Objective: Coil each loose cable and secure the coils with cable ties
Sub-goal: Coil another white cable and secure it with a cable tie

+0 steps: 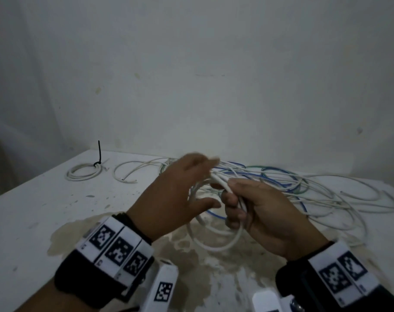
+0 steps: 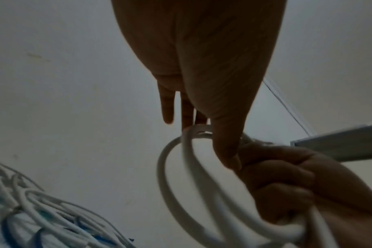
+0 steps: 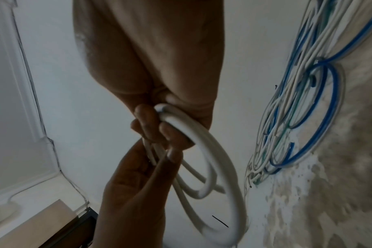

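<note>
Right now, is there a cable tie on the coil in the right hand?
No: the white coil gripped by the right hand shows bare loops, no tie.

White cable coil (image 1: 216, 233): several loops, held up above surface (image 1: 34, 210), near centre. Loose cables (image 1: 304, 188): white, blue, green tangle spread flat, far right. Tied coil (image 1: 84, 172): small, white, flat, far left; black cable tie (image 1: 99, 154) tail upright. Open white loop (image 1: 128, 174) just right of it.

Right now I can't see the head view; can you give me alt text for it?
The right hand grips a half-wound white cable coil above a stained white table while the left hand, fingers extended, guides a strand. Behind lies a tangle of loose white, blue and green cables; far left sits a finished coil bound with a black cable tie.
</note>
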Available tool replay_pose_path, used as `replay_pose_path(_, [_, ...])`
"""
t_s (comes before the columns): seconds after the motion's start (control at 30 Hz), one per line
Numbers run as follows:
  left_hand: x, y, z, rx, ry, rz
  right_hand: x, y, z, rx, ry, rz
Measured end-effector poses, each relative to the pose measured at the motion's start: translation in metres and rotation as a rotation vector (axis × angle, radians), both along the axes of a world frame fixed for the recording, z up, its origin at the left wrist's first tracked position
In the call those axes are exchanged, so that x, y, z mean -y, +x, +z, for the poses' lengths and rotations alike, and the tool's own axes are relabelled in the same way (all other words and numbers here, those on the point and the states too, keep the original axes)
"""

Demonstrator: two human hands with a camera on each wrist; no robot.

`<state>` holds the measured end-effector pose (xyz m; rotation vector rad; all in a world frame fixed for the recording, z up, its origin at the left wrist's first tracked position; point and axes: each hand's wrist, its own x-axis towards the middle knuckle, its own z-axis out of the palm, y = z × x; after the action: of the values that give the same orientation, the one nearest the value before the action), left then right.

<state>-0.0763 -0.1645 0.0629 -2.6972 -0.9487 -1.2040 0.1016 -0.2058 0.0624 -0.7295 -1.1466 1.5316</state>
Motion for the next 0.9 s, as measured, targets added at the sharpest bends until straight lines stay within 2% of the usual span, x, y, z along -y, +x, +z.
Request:
replay_pose_path(0.07, [-0.004, -0.001, 0.000, -0.038, 0.036, -0.028, 0.002, 0.000, 0.002, 0.024, -0.030, 0.020])
replay_pose_path(0.13, [-0.004, -0.001, -0.001, 0.001, 0.023, -0.061, 0.003, 0.001, 0.002, 0.078, -0.054, 0.013])
replay_pose_path(0.23, [0.003, 0.004, -0.005, 0.046, -0.210, -0.126, 0.006, 0.002, 0.002, 0.168, -0.051, -0.007])
replay_pose_path(0.33, [0.011, 0.009, -0.009, 0.192, -0.498, -0.193, 0.006, 0.000, -0.001, 0.235, 0.020, -0.089])
replay_pose_path(0.4, [0.012, 0.012, -0.014, 0.328, -0.604, -0.195, 0.005, 0.000, -0.004, 0.303, 0.119, -0.189])
replay_pose_path(0.5, [0.011, 0.013, -0.020, 0.569, -0.722, -0.137, 0.005, 0.002, -0.007, 0.517, 0.308, -0.314])
replay_pose_path(0.6, [0.011, 0.013, -0.023, 0.684, -0.866, -0.181, 0.007, 0.001, -0.010, 0.622, 0.478, -0.389])
replay_pose_path(0.7, [0.013, 0.010, -0.018, 0.702, -1.050, -0.324, 0.007, 0.002, -0.012, 0.681, 0.567, -0.476])
replay_pose_path(0.77, [0.012, 0.003, -0.013, 0.652, -1.137, -0.359, 0.007, 0.004, -0.013, 0.751, 0.607, -0.488])
replay_pose_path(0.83, [0.010, -0.004, -0.006, 0.542, -1.134, -0.328, 0.007, 0.005, -0.015, 0.830, 0.642, -0.513])
replay_pose_path(0.9, [0.010, -0.007, -0.001, 0.354, -1.040, -0.220, 0.006, 0.006, -0.017, 0.879, 0.680, -0.528])
